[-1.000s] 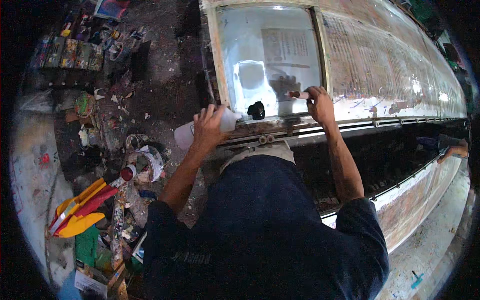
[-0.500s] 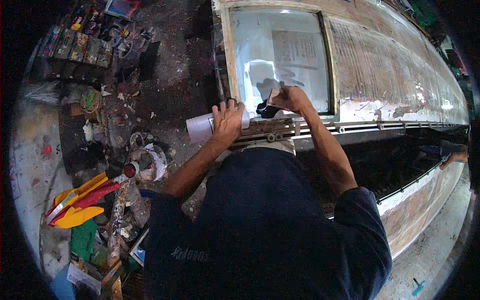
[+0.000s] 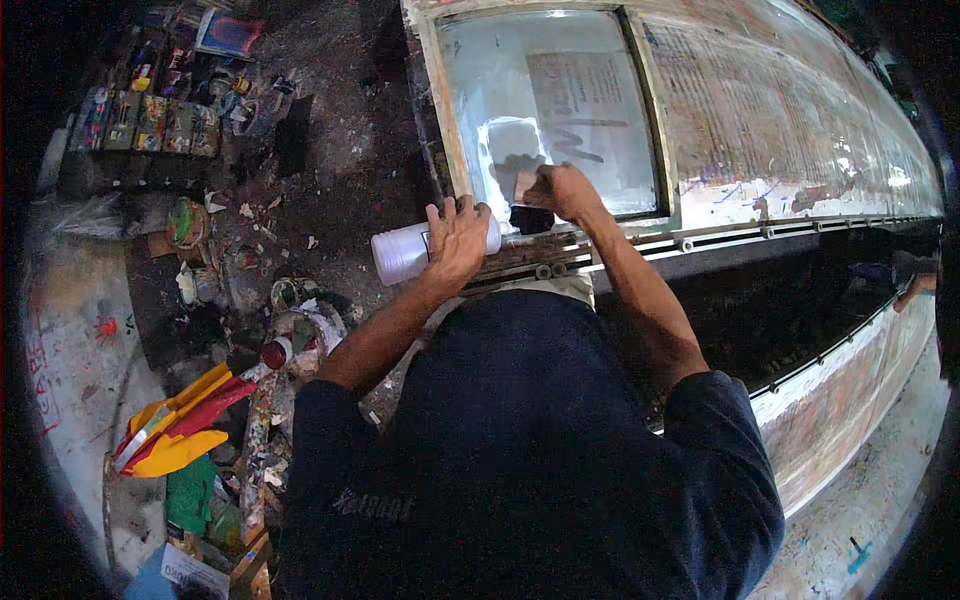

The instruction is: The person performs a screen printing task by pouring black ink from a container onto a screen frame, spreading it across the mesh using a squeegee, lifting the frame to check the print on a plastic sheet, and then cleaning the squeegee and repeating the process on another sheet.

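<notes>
My left hand (image 3: pixel 455 235) grips a translucent white plastic bottle (image 3: pixel 398 260) lying tilted nearly horizontal, its top pointing right at the lower edge of a wooden-framed screen (image 3: pixel 590 40). My right hand (image 3: pixel 560 188) grips a small flat, brownish handled tool (image 3: pixel 527 190), held low over a dark patch (image 3: pixel 532 222) at the screen's lower left. Whether the dark patch is ink or part of the tool is hard to tell. Grey lettering shows faintly within the screen.
The screen rests on a long stained bench (image 3: pixel 780 120), with a rail along its front and a dark trough below. Paint containers (image 3: pixel 150 120), scraps and yellow-red pieces (image 3: pixel 180 420) lie to my left. Another person's hand (image 3: pixel 915 292) is at the far right.
My right hand has moved left with the tool to the dark patch, changing its angle. My left hand and bottle have shifted right, closer to the screen's lower corner.
</notes>
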Motion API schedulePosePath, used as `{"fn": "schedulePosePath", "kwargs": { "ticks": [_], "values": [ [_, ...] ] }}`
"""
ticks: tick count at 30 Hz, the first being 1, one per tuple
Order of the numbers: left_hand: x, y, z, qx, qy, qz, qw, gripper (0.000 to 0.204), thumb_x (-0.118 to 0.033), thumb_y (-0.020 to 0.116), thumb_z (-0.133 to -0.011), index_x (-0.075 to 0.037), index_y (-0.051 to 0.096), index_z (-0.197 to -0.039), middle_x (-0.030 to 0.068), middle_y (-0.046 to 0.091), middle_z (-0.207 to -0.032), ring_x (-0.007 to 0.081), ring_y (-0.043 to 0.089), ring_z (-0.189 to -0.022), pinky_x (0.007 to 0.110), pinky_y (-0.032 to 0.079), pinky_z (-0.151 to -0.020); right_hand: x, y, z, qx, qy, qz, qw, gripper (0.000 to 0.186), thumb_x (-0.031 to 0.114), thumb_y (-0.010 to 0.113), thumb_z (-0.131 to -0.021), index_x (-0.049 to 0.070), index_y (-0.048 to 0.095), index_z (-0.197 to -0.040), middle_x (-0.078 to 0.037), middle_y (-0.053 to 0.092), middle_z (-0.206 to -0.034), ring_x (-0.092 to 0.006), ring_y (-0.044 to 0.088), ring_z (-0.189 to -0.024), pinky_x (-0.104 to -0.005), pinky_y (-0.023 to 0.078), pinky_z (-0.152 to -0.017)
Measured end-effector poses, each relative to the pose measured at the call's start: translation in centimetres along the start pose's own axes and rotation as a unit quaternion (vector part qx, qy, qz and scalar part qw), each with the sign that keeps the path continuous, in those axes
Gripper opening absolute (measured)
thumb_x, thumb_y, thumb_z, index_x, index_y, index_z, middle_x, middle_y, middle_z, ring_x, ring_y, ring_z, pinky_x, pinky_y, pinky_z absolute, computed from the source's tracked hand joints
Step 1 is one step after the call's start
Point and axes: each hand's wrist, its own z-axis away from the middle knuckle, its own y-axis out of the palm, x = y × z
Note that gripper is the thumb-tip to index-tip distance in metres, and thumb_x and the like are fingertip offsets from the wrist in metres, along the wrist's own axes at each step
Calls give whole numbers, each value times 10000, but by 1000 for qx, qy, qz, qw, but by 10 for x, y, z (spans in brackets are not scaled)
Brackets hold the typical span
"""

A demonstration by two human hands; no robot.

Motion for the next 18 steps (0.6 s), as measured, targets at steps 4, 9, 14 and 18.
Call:
{"fn": "schedulePosePath", "kwargs": {
  "ticks": [4, 9, 14, 18],
  "values": [
    [-1, -3, -3, 3, 3, -8, 1000, 381, -179, 682, -797, -83, 663, -1165, 115, 601, -1116, 308, 546, -1075, 502, 379, -830, 9, 24, 7, -48, 39, 38, 997, 391, 340, 783, -837, -16, 665, -948, -226, 701, -864, -416, 667, -827, -494, 509, -753],
    [-1, -7, -2, 2, 6, -7, 1000, 343, -169, 652, -818, -84, 662, -1151, 116, 607, -1133, 305, 546, -1078, 496, 369, -844, 0, 11, 24, -13, 30, 57, 998, 427, 375, 782, -846, -5, 672, -1008, -222, 709, -888, -437, 653, -872, -491, 512, -791],
    [-2, -6, -2, 11, 7, -2, 1000, 310, -149, 625, -834, -83, 664, -1135, 116, 612, -1148, 302, 547, -1076, 498, 364, -846, 1, -1, 24, -82, 62, 32, 994, 521, 442, 799, -832, -24, 662, -1021, -237, 720, -893, -423, 675, -868, -503, 531, -798],
    [-3, 0, 0, 9, -1, 1, 1000, 327, -141, 615, -843, -83, 656, -1162, 120, 604, -1125, 307, 543, -1080, 499, 362, -841, 13, 16, 23, -42, 57, 29, 997, 449, 397, 779, -855, -14, 661, -992, -246, 707, -893, -444, 653, -913, -496, 528, -820]
  ]
}}
